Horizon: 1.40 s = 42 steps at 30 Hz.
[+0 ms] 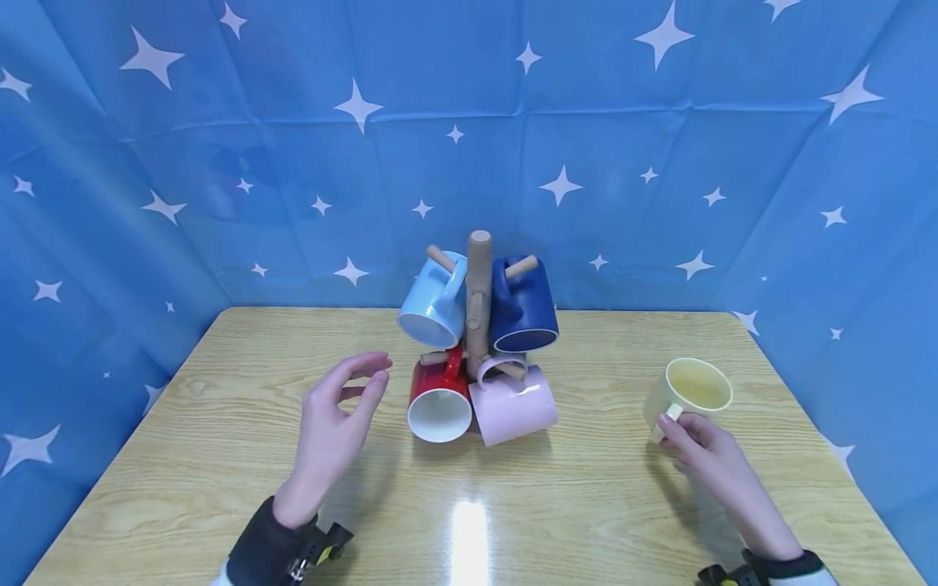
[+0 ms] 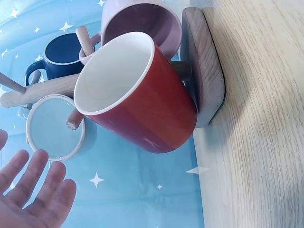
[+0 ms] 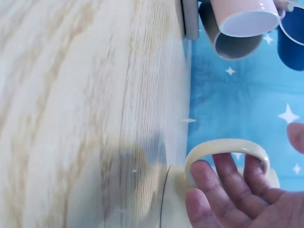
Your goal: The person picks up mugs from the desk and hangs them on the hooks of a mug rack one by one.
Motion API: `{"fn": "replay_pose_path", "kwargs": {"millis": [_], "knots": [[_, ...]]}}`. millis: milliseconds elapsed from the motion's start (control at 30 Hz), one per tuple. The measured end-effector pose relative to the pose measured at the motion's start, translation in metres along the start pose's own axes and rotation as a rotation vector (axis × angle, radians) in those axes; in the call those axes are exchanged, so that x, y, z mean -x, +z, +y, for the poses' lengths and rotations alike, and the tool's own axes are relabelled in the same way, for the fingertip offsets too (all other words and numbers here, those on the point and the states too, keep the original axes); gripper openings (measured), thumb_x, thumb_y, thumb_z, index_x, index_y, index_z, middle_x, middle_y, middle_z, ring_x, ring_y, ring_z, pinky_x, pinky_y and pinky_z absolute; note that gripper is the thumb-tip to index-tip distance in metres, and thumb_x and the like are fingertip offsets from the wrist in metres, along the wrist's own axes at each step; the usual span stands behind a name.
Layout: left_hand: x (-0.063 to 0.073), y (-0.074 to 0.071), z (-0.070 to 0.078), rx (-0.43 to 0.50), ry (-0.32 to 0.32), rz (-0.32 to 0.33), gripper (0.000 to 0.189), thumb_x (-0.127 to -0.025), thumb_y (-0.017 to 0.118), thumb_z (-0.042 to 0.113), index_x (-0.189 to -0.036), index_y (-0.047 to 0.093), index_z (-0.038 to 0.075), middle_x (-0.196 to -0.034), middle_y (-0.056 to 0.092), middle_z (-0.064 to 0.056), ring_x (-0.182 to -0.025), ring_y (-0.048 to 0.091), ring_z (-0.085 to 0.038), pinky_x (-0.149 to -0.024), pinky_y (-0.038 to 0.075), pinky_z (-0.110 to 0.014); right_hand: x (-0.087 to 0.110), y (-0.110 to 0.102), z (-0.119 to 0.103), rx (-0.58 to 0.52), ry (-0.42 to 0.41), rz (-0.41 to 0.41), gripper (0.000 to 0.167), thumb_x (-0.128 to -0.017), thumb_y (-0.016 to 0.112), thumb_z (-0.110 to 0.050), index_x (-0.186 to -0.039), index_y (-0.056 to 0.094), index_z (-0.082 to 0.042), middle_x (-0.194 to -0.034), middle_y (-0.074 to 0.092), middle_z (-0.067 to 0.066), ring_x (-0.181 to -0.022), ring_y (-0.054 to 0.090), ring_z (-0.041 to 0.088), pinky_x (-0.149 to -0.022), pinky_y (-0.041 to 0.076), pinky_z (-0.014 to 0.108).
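Observation:
At the right of the table my right hand (image 1: pixel 703 448) has its fingers at the handle (image 3: pixel 228 146) of a pale yellow mug (image 1: pixel 699 386), with the thumb against it. The mug stands upright in the head view. My left hand (image 1: pixel 337 431) is raised left of a wooden mug tree (image 1: pixel 479 301), fingers loosely bent and holding nothing. Nearest to it on the tree hangs a red mug (image 1: pixel 438 404) with a white inside. Above that is a light blue mug (image 1: pixel 434 301). On the right side hang a navy mug (image 1: pixel 524 305) and, lower down, a lilac mug (image 1: pixel 515 404).
In the right wrist view a grey mug (image 3: pixel 236 46) shows behind the lilac one. The tree's flat wooden base (image 2: pixel 206 66) rests on the wood-grain table (image 1: pixel 586 496). A blue curtain with white stars (image 1: pixel 469 163) closes off the back and sides.

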<state>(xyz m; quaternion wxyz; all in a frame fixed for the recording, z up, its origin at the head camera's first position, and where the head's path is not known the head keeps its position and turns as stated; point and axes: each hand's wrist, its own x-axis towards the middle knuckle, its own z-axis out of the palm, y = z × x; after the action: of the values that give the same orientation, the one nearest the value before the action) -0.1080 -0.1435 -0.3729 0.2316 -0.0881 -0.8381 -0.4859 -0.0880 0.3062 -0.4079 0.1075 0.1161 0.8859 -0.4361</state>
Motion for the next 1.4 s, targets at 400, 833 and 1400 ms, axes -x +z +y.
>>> {"fn": "replay_pose_path", "kwargs": {"millis": [400, 833, 1400], "knots": [[-0.001, 0.0, 0.0, -0.009, -0.01, -0.01, 0.024, -0.1, 0.069, 0.009, -0.123, 0.073, 0.006, -0.117, 0.08, -0.01, -0.103, 0.062, 0.014, -0.086, 0.058, -0.018, 0.0, 0.007, -0.005, 0.083, 0.017, 0.09, 0.064, -0.109, 0.038, -0.061, -0.107, 0.068, -0.004, -0.08, 0.054, -0.003, -0.074, 0.047, 0.011, -0.066, 0.04, 0.027], [-0.001, 0.001, 0.0, 0.01, -0.017, -0.012, 0.023, -0.1, 0.069, 0.009, -0.122, 0.073, 0.004, -0.116, 0.08, -0.01, -0.101, 0.062, 0.014, -0.084, 0.058, -0.018, -0.001, 0.011, -0.008, 0.078, -0.067, 0.22, 0.059, -0.112, 0.036, -0.051, -0.092, 0.065, -0.004, -0.074, 0.054, -0.002, -0.067, 0.044, 0.013, -0.061, 0.036, 0.031], [-0.002, 0.003, 0.021, 0.143, -0.031, 0.007, 0.024, -0.101, 0.067, 0.007, -0.124, 0.071, 0.002, -0.12, 0.078, -0.015, -0.108, 0.064, 0.013, -0.086, 0.055, -0.013, -0.015, -0.004, -0.025, -0.553, 0.013, 0.528, 0.053, -0.108, 0.048, -0.024, -0.057, 0.043, -0.008, -0.057, 0.041, -0.006, -0.064, 0.046, 0.01, -0.067, 0.046, 0.017]]}}
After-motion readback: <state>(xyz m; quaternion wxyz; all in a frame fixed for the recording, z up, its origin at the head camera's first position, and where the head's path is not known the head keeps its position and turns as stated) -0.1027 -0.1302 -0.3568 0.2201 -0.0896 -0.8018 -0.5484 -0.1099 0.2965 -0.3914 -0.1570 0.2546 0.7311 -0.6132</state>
